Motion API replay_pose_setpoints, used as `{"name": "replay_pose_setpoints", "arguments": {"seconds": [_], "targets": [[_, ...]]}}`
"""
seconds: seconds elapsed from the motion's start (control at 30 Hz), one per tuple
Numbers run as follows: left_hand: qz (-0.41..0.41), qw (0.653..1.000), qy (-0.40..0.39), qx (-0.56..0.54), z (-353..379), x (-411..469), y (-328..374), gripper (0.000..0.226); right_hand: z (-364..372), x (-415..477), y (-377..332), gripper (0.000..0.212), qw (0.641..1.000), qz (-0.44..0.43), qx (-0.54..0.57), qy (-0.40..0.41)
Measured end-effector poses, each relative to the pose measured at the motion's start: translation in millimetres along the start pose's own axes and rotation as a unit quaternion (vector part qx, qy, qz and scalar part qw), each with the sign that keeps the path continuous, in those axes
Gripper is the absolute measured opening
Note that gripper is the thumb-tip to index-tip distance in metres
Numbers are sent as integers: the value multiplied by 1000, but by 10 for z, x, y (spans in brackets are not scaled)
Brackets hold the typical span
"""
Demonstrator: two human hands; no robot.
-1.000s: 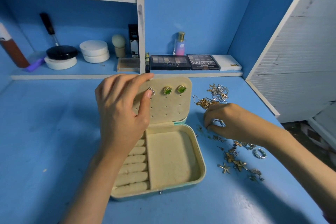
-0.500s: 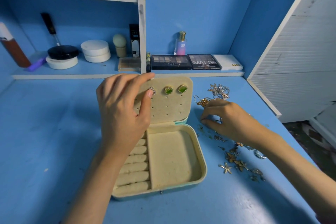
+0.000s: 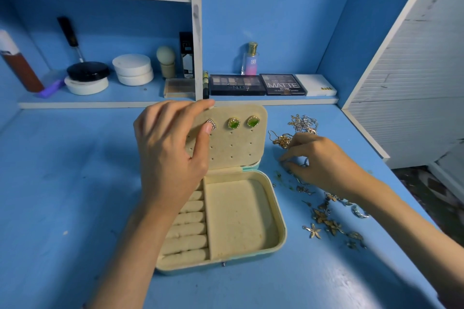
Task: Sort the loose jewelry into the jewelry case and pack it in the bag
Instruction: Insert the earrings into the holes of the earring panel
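Note:
The open jewelry case [image 3: 281, 233] lies on the blue table, its beige lid [image 3: 238, 150] standing up. Two green earrings [image 3: 233, 123] are pinned in the lid's top row. My left hand [image 3: 168, 155] grips the lid's top left corner, thumb tip against a small silver earring [image 3: 213, 124]. My right hand [image 3: 324, 165] is down in the loose jewelry [image 3: 326, 223] to the right of the case. Its curled fingertips pinch at a small silver piece [image 3: 305, 162] on the table. Ring rolls and the square compartment hold nothing. No bag is in view.
A gold chain [image 3: 282, 140] and a silver chain tangle [image 3: 303, 123] lie behind my right hand; a silver ring [image 3: 360, 213] sits near my forearm. The low shelf behind carries eyeshadow palettes [image 3: 237, 85], a perfume bottle [image 3: 251, 60] and white jars [image 3: 132, 69]. A white louvred panel [image 3: 414, 83] borders the right.
My right hand has shifted a little left and away, toward the gold chain, its fingers working at the small pieces. My left hand and the lid have stayed put.

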State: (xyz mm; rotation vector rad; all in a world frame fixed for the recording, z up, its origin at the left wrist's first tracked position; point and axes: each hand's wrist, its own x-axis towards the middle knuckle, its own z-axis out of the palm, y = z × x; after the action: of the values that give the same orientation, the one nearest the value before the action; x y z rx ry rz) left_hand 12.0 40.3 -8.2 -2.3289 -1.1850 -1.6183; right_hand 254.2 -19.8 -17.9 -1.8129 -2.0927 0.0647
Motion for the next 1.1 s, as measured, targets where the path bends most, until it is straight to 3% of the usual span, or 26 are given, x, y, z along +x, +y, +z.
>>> {"name": "replay_pose_setpoints", "arguments": {"seconds": [0.43,0.57,0.7,0.87,0.97,1.1], "targets": [[2,1000,1,-3,-51,-25,48,25,-23,69,-64,4,999,20,-17,-20],[19,1000,5,1,-168,-116,141,25,-158,176,-161,7,995,36,96,1],[40,999,2,-7,-293,-232,198,30,-408,310,-381,14,966,73,247,17],[72,997,3,-17,-383,-347,198,21,-583,417,-721,6,915,26,386,-112],[80,996,11,-30,-401,-385,188,18,-569,457,-872,4,898,-13,388,-208],[82,996,11,-45,-412,-409,185,13,-539,514,-949,4,897,-22,359,-258]]}}
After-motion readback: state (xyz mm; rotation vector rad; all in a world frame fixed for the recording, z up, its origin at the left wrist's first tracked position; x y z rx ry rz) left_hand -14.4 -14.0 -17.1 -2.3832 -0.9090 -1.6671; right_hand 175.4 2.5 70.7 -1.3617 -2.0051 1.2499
